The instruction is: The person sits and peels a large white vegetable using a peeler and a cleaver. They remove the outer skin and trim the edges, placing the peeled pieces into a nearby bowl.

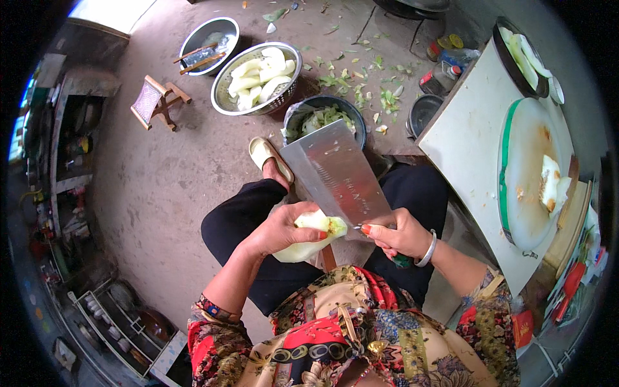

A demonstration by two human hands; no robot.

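My left hand (285, 230) grips a pale, peeled piece of gourd or melon (302, 249) above my lap; a brownish patch shows at its end. In my right hand (404, 237) is the handle of a Chinese cleaver (341, 176), its broad steel blade pointing up and away from me. The lower part of the blade is right beside the gourd piece; whether they touch I cannot tell. Beyond the blade stands a dark bucket (360, 118) holding peelings, partly hidden by the cleaver.
A steel colander (217, 99) holds several peeled gourd pieces. Behind it is a metal basin (234, 29) with wooden-handled items. A small folding stool (150, 101) stands left. Peelings (338, 82) litter the floor. At right, a white table (464, 130) bears a round cutting board (527, 145) and a dark pan (500, 36).
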